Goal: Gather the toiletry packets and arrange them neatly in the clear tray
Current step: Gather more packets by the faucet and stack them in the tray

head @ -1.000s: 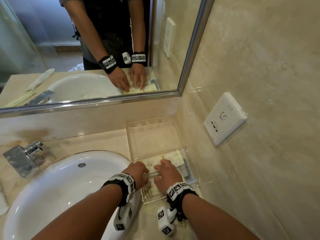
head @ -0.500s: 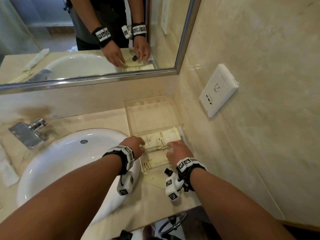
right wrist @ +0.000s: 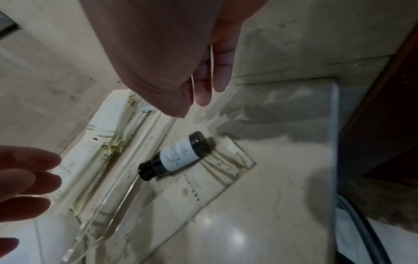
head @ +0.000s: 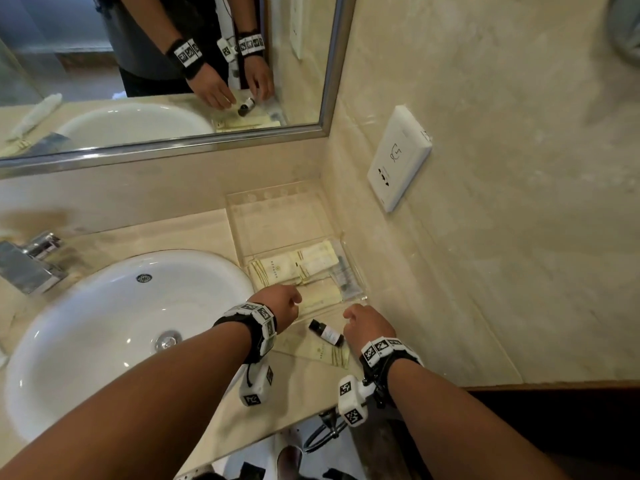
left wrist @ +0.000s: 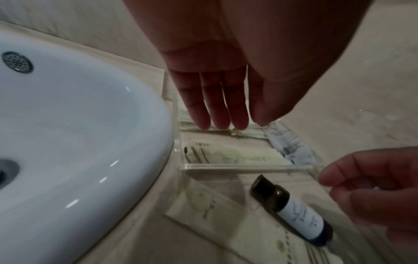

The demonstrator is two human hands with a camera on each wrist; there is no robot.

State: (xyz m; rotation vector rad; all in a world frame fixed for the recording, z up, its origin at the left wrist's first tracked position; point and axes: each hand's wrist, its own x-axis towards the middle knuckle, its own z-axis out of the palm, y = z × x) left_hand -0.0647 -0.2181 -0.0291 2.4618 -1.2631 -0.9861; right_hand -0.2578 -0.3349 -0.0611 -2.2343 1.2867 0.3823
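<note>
The toiletry packets [head: 298, 268] lie flat in the near end of the clear tray [head: 360, 282], squared in overlapping rows. One packet [head: 320, 353] remains outside on the counter [head: 194, 233], just short of the tray's near wall, with a small dark bottle [head: 326, 332] lying across it.

Both hands, pressed on the stack a second ago, have lifted and drawn back. The left hand [head: 282, 304] hovers above the packets, fingers straight, holding nothing. The right hand [head: 367, 325] hangs just right of the bottle, fingers loosely curled, empty.

Judgement: in-tray tidying appears complete; the outside packet is next, and the bottle must be shifted first.
</note>
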